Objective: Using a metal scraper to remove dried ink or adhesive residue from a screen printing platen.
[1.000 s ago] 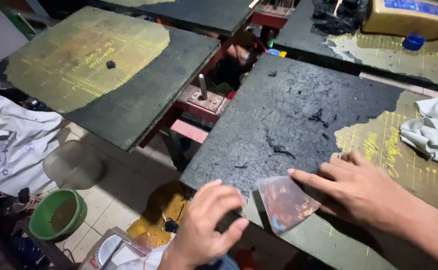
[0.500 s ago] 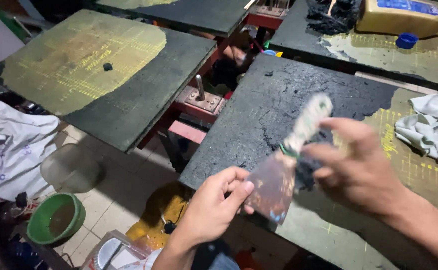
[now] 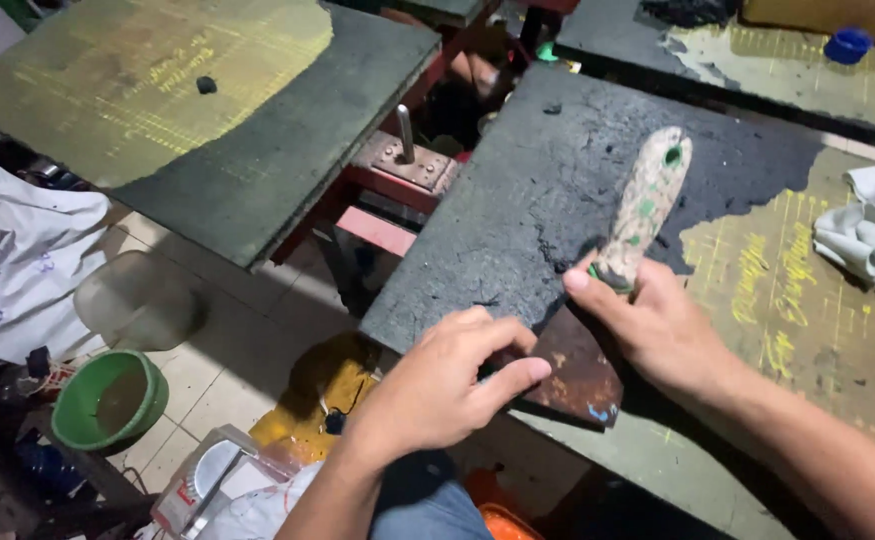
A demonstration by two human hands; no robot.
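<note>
The right hand (image 3: 662, 335) is gripping a scraper (image 3: 607, 310) at the neck of its paint-flecked handle, grip pressed around it, holding the tool above the near edge of the desk (image 3: 557, 170). The left hand (image 3: 437, 385) is pinching the rusty blade between thumb and fingertips. The desk's dark coating is looking partly stripped: yellow-green patches are showing toward the right edge, black crust is covering the middle. A white cloth (image 3: 872, 235) is lying at the right edge; a green bucket (image 3: 107, 400) is standing on the tiled floor.
</note>
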